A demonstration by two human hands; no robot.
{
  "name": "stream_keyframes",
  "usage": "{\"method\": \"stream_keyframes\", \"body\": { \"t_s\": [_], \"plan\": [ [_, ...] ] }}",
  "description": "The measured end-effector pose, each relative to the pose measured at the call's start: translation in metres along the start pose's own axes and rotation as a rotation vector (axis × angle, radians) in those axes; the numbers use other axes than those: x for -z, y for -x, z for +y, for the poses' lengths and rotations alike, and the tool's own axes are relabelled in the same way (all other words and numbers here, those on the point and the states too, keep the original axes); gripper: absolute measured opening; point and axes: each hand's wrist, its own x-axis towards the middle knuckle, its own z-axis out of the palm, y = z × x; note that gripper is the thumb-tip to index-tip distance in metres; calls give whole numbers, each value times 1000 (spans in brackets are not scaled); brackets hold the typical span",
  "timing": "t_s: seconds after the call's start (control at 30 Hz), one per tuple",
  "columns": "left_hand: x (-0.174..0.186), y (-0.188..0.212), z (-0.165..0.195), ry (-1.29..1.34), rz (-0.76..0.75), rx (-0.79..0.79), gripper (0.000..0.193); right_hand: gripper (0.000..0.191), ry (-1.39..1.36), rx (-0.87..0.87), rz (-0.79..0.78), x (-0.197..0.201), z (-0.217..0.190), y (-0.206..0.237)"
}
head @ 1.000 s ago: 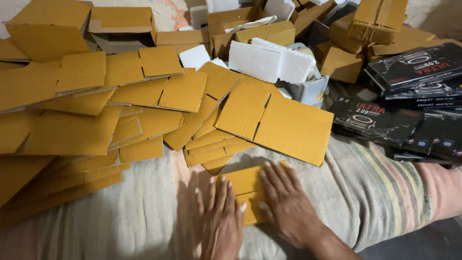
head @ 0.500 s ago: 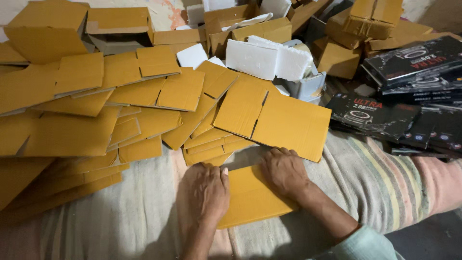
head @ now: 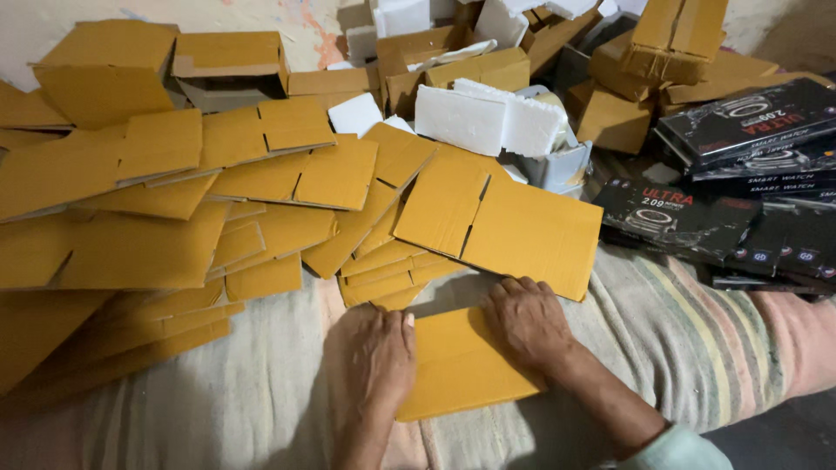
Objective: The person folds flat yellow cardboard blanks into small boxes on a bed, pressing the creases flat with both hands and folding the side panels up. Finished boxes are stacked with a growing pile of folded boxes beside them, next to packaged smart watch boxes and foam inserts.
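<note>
Over the last second we see our hands move apart across the flat cardboard sheet (head: 461,365). A second ago they lay side by side, nearly touching, covering most of a small patch of card. Now our left hand (head: 373,359) rests palm down on the sheet's left edge and our right hand (head: 527,320) presses on its upper right corner, and a broad yellow-brown face shows between them. The sheet itself looks larger and lies more squarely on the striped cloth (head: 697,339), so we judge that the card has been opened or flattened out under our palms; the work in hand seems to be at the pressing stage, with the sheet kept flat.

Neither hand pinches anything. Both lie spread, fingers loosely extended, bearing down on the card rather than closing around it.

Some things stay out of reach of the view. Our left palm covers the sheet's left edge, so any crease or flap there is hidden. The sheet's far edge runs under the shadow of the larger folded carton blank (head: 509,228), and we cannot tell whether the two touch. The heap of flat blanks (head: 148,235) is cut off at the left border. The black printed boxes (head: 740,174) run out of frame on the right, and the white foam blocks (head: 488,117) half bury what may be a pale container.
</note>
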Motion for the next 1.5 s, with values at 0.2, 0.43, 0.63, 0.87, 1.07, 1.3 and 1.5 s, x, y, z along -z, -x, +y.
{"method": "stream_keyframes", "body": {
  "t_s": [0.2,0.43,0.63,0.87,1.07,1.3,1.5],
  "plan": [
    [-15,-1,34,-39,107,-238,28,27,-80,299,71,-29,-26,-7],
    [11,8,6,169,-184,183,40,32,-9,41,-73,-14,17,9],
    [39,72,14,-92,236,-413,92,96,49,292,384,30,-13,60],
    [3,84,31,264,-56,-152,115,111,146,300,-214,15,-69,71],
    [1,96,-6,59,-29,-200,98,105,161,187,7,20,-9,90],
    [-1,84,29,-105,158,-408,100,99,332,181,-21,10,-14,95],
    [-10,80,41,-56,54,-420,103,85,71,322,102,3,-23,88]
  ]
}}
